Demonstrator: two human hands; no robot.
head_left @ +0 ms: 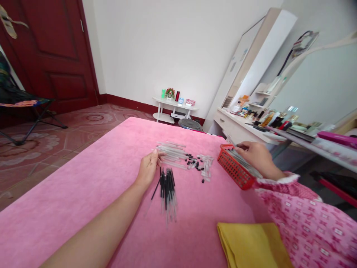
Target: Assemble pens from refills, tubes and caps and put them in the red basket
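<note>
My left hand [149,167] rests on the pink cloth, its fingers curled together at the left ends of a row of clear pen barrels [174,153]. Whatever is between those fingertips is too small to make out. Just below lie black-and-clear pen refills [167,190] in a loose bundle. To the right of the barrels are small black plugs [198,163] and a heap of clear pen caps [206,163]. My right hand [258,156] is over a red plastic basket [235,171] that holds slender pens. Its fingers are closed on a pen whose end sticks out toward the left.
A folded yellow cloth [253,242] lies at the front right of the pink-covered table [83,193]. On the right stands a dressing table [223,116] crowded with bottles. A low white shelf [164,118] is beyond the far edge. A folding chair [25,104] stands at left.
</note>
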